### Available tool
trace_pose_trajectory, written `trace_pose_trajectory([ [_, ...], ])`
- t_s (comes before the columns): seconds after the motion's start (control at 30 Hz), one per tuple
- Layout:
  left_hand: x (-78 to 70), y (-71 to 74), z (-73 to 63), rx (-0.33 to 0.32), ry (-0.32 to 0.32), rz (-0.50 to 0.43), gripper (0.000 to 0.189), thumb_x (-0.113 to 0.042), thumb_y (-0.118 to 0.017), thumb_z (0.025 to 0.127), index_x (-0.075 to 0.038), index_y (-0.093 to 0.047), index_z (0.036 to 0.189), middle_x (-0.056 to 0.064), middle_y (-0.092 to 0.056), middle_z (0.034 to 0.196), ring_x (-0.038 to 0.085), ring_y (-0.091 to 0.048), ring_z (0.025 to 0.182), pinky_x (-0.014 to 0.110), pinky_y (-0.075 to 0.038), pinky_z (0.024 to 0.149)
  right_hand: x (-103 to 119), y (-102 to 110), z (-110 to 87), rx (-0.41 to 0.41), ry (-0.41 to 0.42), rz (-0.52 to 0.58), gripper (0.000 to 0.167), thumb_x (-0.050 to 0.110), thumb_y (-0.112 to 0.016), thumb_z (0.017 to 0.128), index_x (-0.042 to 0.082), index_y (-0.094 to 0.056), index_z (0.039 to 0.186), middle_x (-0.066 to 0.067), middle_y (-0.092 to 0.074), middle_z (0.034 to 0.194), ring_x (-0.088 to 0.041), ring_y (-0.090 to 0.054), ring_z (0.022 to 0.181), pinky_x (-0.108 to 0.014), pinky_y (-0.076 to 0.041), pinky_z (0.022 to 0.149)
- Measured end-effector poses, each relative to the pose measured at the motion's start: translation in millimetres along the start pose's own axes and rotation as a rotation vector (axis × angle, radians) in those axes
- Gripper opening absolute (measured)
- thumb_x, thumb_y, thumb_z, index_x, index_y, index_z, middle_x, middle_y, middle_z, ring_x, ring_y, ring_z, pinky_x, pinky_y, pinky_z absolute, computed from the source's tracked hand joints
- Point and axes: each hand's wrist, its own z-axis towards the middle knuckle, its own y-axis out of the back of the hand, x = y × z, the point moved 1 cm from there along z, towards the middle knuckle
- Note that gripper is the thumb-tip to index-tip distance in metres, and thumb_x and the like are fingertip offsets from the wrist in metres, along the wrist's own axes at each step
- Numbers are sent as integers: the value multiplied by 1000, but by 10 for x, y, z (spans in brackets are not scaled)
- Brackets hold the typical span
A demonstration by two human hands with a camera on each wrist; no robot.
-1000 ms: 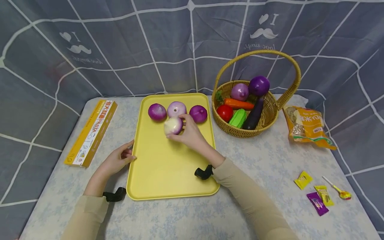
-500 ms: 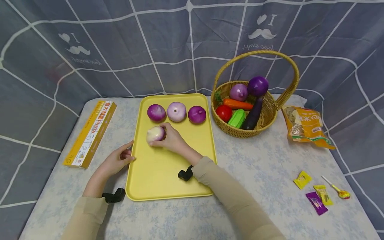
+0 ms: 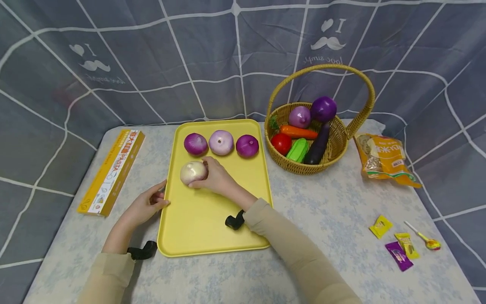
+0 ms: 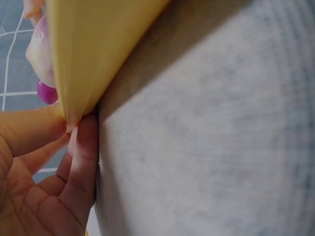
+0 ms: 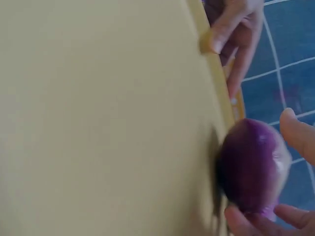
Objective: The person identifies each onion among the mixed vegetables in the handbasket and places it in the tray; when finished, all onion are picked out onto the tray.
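Note:
A purple-and-white onion (image 3: pixel 193 173) sits on the left part of the yellow tray (image 3: pixel 216 230), pale side up. My right hand (image 3: pixel 220 179) is around its right side. In the right wrist view, the thumb (image 5: pixel 298 135) stands a little off the onion (image 5: pixel 253 164), while the fingertips are right at its lower side. My left hand (image 3: pixel 146 204) pinches the tray's left edge; in the left wrist view the thumb (image 4: pixel 37 129) and a finger meet at its rim. Behind, three more onions stand in a row: purple (image 3: pixel 195 144), pale (image 3: pixel 221 142) and dark purple (image 3: pixel 247 146).
To the right of the tray stands a wicker basket (image 3: pixel 303 169) of vegetables with a tall handle. An orange snack bag (image 3: pixel 386 160), wrapped candies (image 3: pixel 398 256) and a lollipop (image 3: pixel 432 243) lie at the right. A pasta box (image 3: pixel 112 173) lies at the left.
My right hand has carried the onion left and forward, away from the row. Over the last half second the onion has turned pale side up and the thumb has parted from it. My left hand stays put.

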Motion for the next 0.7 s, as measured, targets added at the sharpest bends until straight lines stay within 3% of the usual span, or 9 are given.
trace_pose_trajectory([
  [0.17, 6, -1, -13, -1, 9, 13, 70, -15, -61, 98, -1, -24, 156, 18, -56, 111, 19, -49, 91, 23, -43, 70, 103, 308, -117, -18, 13, -15, 80, 36, -80, 82, 5, -43, 146, -12, -47, 146, -27, -51, 129, -37, -43, 107],
  [0.27, 7, 9, -12, -4, 7, 19, 70, -16, -61, 98, -2, -24, 156, 19, -56, 112, 19, -50, 92, 23, -45, 70, 124, 589, -195, -64, 56, 14, 65, 30, -77, 86, 4, -52, 140, -12, -53, 142, -29, -53, 128, -40, -45, 106],
  [0.5, 7, 13, -13, -5, 17, 3, 70, -16, -61, 98, -1, -23, 156, 19, -55, 111, 18, -50, 91, 23, -45, 69, -80, 1391, -395, -333, 104, 71, 34, 19, -70, 92, 2, -66, 121, -16, -67, 120, -31, -64, 113, -39, -51, 98],
  [0.7, 30, 17, -8, 5, 19, -4, 70, -16, -60, 98, -3, -23, 156, 18, -55, 111, 20, -49, 93, 24, -44, 71, -422, 2096, -532, -538, -11, 27, 33, 24, -63, 97, 4, -66, 123, -14, -68, 120, -26, -63, 112, -39, -48, 99],
])
